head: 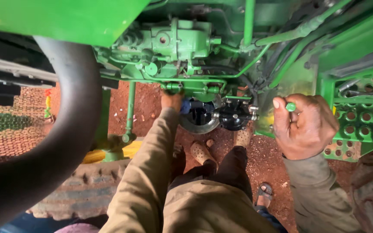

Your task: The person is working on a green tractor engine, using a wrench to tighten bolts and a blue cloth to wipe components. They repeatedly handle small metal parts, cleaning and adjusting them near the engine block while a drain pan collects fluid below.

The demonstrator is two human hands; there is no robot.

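The right hand (305,127) is closed in a fist around a green lever (290,106); only the lever's round knob shows above the thumb, so its long axis cannot be told. This hand sits just beside the perforated green step (359,125) at the right.

The left hand (171,100) reaches forward, arm stretched out in a tan sleeve (141,172), to a green pipe (186,87) that runs left to right under the green engine block (182,41). Whether its fingers are clamped on the pipe cannot be told. Just right of this hand hangs a black filter housing (234,114) above a metal bowl (199,123).

Below lies red dirt ground (145,103), outdoors. A black tyre (65,129) curves at the left. Sandalled feet (201,153) of another person stand on the dirt.
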